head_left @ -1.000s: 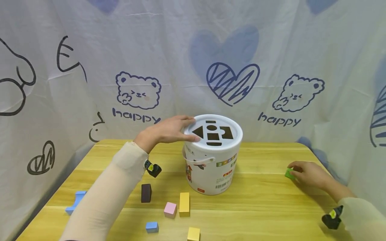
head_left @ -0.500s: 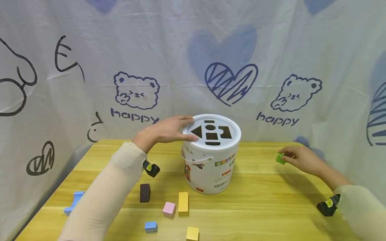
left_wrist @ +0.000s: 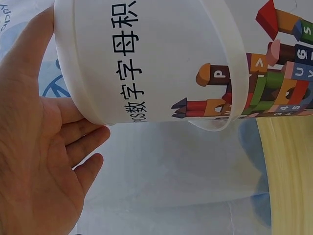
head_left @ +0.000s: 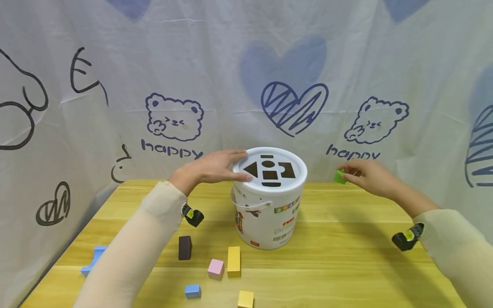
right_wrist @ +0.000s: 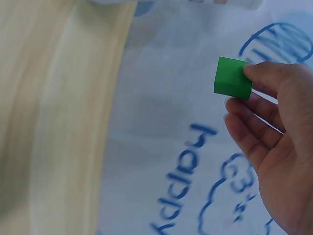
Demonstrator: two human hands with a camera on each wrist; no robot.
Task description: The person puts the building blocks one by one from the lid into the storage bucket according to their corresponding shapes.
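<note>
A white bucket stands upright on the table, its lid pierced with dark shaped holes. My left hand rests on the lid's left edge, thumb toward the front and fingers toward the back. The left wrist view shows the fingers loosely extended at the lid's rim. My right hand pinches a small green block between thumb and fingertips, raised above the table to the right of the bucket. In the right wrist view the block sits at the fingertips.
In front of the bucket on the wooden table lie a dark block, a pink cube, a long yellow block, a short yellow block and a blue block. My left forearm partly covers a curved blue block. A printed curtain hangs behind.
My right hand has lifted the green block from the table's right side and carried it up and left toward the bucket. The left hand has stayed on the lid.
</note>
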